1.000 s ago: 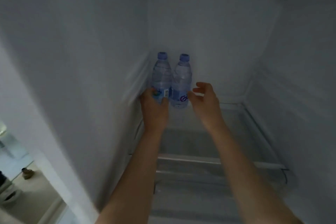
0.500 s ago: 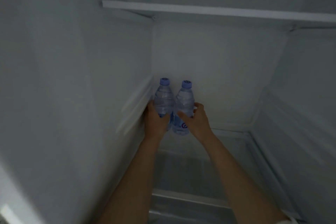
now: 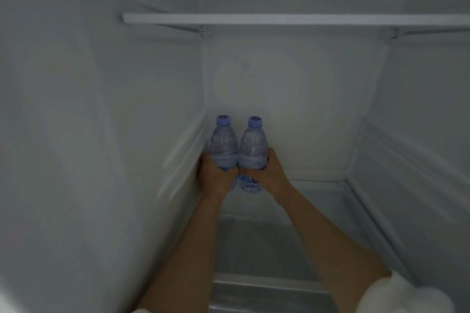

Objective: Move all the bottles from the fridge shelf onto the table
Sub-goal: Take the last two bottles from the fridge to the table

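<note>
Pickup stage is judged to be in hand: two bottles are gripped at the back left corner of the fridge shelf [image 3: 318, 201], none yet on the counter, which is not in view. The left bottle [image 3: 223, 145] is held low on its body by the left hand [image 3: 216, 175], fingers wrapped round it; the right bottle [image 3: 253, 147] is held likewise by the right hand [image 3: 270, 175]. Both bottles stand upright and touch one another, blue caps at 12 o'clock. Whether their bases are lifted off the shelf cannot be told. Both forearms are extended from 6 o'clock, converging on the corner. Next, a straight withdrawal toward 6 o'clock is called for, kept below the upper shelf edge [image 3: 279, 18] and off the side wall [image 3: 127, 134].
</note>
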A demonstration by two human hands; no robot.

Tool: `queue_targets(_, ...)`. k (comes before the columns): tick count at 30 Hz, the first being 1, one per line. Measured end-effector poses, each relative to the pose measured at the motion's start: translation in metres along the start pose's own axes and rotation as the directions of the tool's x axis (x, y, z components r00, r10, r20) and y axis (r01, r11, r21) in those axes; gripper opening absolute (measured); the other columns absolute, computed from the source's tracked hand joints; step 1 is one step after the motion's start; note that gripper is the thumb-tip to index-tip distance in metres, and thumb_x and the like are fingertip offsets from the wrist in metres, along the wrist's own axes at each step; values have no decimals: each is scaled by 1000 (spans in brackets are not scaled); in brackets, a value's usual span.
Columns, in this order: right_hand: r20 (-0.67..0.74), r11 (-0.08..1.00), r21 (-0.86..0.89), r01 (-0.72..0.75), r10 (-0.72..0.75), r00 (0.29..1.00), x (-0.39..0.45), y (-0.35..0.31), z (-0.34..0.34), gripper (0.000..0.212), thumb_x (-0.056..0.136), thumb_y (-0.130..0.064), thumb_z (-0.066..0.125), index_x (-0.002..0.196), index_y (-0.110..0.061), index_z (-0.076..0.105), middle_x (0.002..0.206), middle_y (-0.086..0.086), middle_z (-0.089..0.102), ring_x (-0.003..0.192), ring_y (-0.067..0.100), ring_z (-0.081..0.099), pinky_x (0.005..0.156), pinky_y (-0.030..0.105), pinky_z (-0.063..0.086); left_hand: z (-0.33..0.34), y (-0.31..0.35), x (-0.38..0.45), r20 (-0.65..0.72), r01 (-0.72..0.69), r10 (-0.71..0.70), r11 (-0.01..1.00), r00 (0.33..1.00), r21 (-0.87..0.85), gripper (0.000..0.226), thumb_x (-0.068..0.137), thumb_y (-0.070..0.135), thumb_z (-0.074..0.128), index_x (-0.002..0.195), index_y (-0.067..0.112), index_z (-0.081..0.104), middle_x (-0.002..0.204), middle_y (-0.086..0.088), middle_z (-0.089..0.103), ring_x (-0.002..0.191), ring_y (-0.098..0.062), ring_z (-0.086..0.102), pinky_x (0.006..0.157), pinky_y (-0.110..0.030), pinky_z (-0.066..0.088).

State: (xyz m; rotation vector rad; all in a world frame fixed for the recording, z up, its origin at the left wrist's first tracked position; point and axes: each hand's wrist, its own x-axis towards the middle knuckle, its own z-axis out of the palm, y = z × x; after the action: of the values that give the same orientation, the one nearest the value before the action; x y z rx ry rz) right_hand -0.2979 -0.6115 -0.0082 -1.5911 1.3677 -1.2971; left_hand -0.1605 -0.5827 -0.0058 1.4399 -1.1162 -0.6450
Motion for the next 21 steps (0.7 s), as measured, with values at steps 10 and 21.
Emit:
queue_targets(10,-144,989,141,44,-23,989,-43,-5,-31,50,74,1,78,115,-1,50,110,10,59,96,18,61,78,13,52,-5,10,-38,-244,-153,96,961,965,-229,75,48,56,66,99,1,67,96,-3,65,86,-15,59,74,-23,43)
queue_targets(21,-303,916,373,148,-30,953,-122,-52,-68,63,59,-26,80,114,-23,50,109,-8,61,96,7,63,82,25,54,-9,52,-110,-235,-188,109,920,966,-344,52,66,8,87,111,6,61,93,6,66,73,11,61,64,-5,47)
